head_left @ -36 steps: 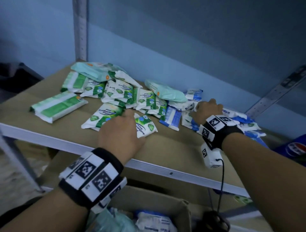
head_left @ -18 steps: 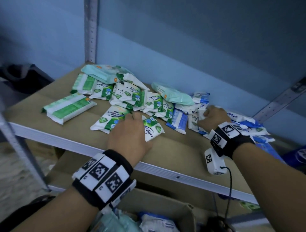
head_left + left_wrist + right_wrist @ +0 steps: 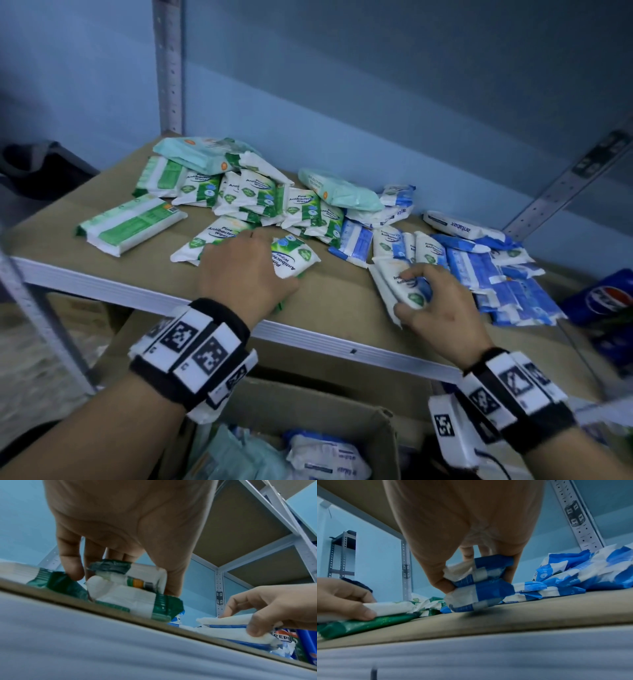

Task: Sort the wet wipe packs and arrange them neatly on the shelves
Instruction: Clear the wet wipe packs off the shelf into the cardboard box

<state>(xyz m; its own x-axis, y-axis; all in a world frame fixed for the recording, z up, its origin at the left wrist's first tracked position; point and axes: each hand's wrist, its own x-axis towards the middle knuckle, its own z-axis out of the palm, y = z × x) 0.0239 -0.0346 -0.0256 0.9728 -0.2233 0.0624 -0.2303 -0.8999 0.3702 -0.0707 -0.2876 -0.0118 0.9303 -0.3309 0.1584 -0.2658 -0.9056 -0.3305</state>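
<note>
Small green-and-white wipe packs are piled on the left of the brown shelf board, and blue-and-white packs on the right. My left hand lies over green packs near the front edge. In the left wrist view its thumb and fingers pinch two stacked green packs. My right hand grips blue-and-white packs lifted on edge. The right wrist view shows that hand holding two stacked blue packs just above the board.
A long green pack lies alone at the left. Two mint packs rest on the piles. An open cardboard box with more packs stands below the shelf. Pepsi packaging sits at the right, and a metal upright rises at the back left.
My right hand has drawn back from the blue pile toward the front edge, holding blue packs. My left hand has stayed on the green packs.
</note>
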